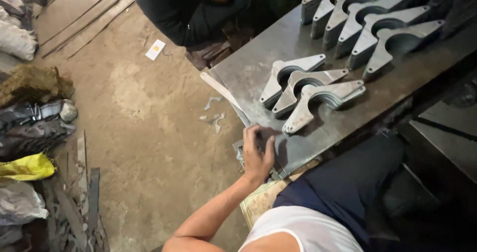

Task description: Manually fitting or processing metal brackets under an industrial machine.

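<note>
Steel bracket (323,99) points toward the left hand (257,155), lying diagonally.

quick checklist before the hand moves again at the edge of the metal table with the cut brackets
1. Left hand placement: rests at the near corner of the grey steel table, fingers curled over something dark; what it grips, cannot tell.
2. Right hand: not in view, cannot tell.
3. Nearest stack of three grey flat metal brackets with round cut-outs: lies flat on the table, apart from the hand, ok.
4. Far row of overlapping grey brackets: leaning on one another, well in from the near edge, ok.
5. Other person in dark clothing: close to the table's far corner, not ok for wide swings.
6. Metal offcuts on the dirt floor: loose underfoot, not ok.
</note>
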